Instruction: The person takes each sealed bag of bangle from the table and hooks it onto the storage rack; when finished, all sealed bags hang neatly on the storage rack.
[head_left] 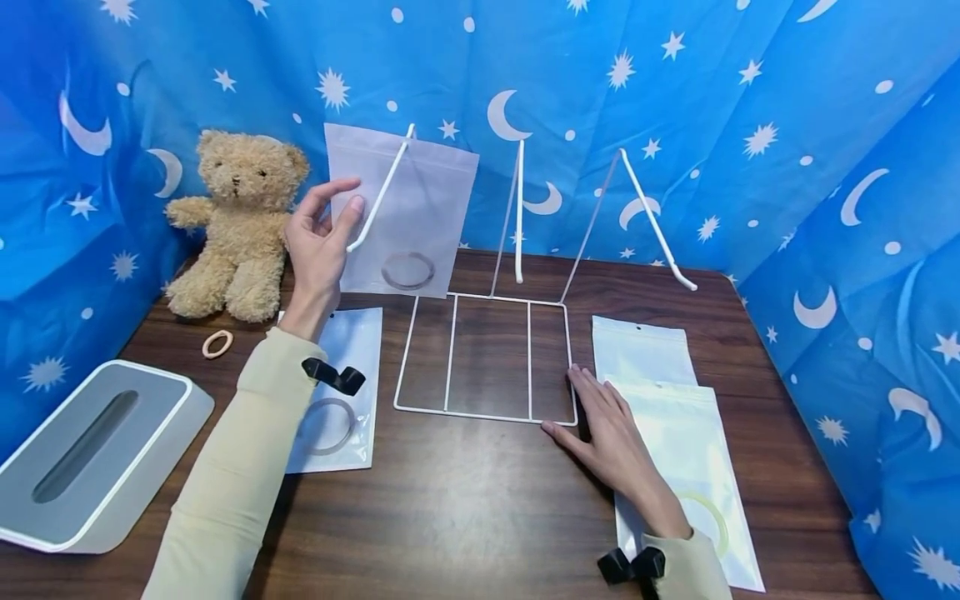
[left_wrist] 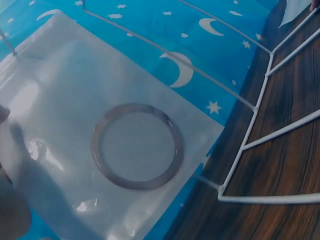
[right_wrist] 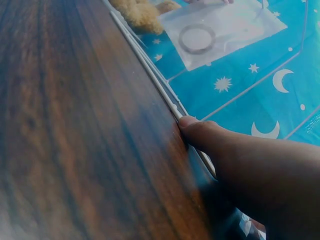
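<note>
Head view. Left hand (head_left: pixel 313 237): raised, thumb and forefinger parted, laid over the left edge of a translucent bag (head_left: pixel 438 208); whether they press it, I cannot tell. The bag: just right of that hand, apparently hung on the left hook (head_left: pixel 381 187) of a white wire rack (head_left: pixel 450 358). Right hand (head_left: pixel 603 433): low, fingers extended, resting at the rack's near right corner. Middle hook (head_left: pixel 519 217): between my hands. Flat bag (head_left: pixel 345 425): on the table (head_left: pixel 480 508), partly behind my left wrist. Front bag (head_left: pixel 675 442), overlapping a rear bag (head_left: pixel 641 350): right of my right hand. Teddy bear (head_left: pixel 236 208): left of my left hand.

Left wrist view. One ring (left_wrist: pixel 136 185): inside the hanging bag, towards its lower edge.

Right wrist view. My thumb (right_wrist: pixel 200 131): against the base rail, seemingly steadying it.

Step, as I judge: hanging this bag, nearly done. Next move calls for: left fingers drawn clear without dragging the bag forward.
</note>
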